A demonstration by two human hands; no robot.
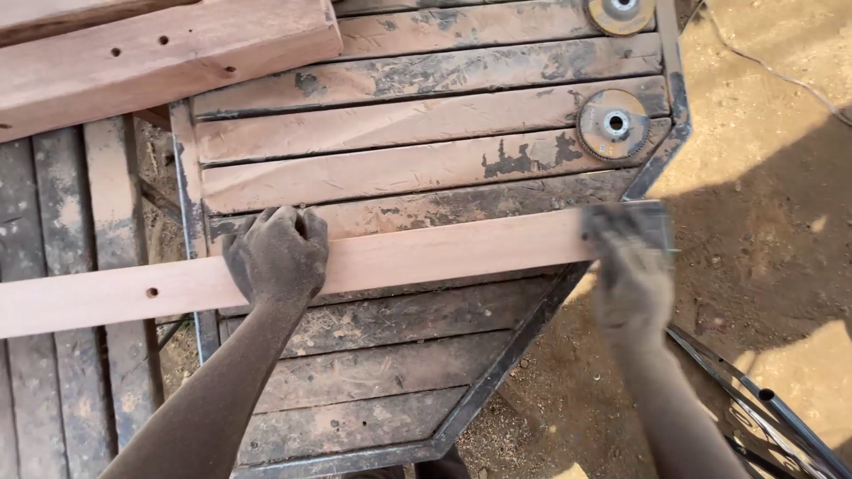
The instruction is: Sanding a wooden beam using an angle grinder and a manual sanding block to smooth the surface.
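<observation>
Hands came first, nearest to you. Your left hand [275, 253] pressed down on the long wooden board [399, 257], fingers curled over its far edge. Your right hand [630, 266] was blurred at the board's right end, closed on a dark gritty pad [635, 222]. The board lay across the bench [408, 364]. Farther off sat two round grinding discs [612, 124] and a thick wooden beam [160, 58].

No packages, labels, signs or screens here
</observation>
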